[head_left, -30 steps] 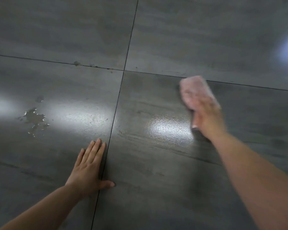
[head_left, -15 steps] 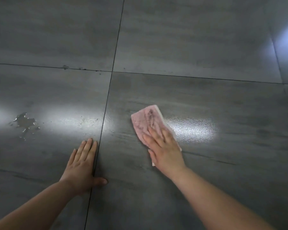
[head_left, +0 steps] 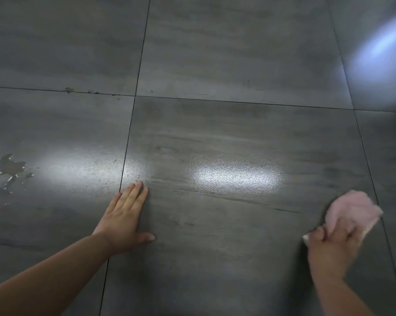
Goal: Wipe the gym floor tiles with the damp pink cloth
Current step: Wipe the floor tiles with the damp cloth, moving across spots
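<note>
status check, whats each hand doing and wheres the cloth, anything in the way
Left hand flat on tile, open. Right hand on pink cloth near right grout line, blurred, grip unclear. Wet patch far left, apart from cloth.

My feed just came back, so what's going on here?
A person is wiping a grey floor tile. The right hand, motion-blurred, holds the pink cloth on the tile near its right grout line. The left hand lies flat on the floor across the left grout line. A small puddle sits on the tile to the left, not yet wiped.
</note>
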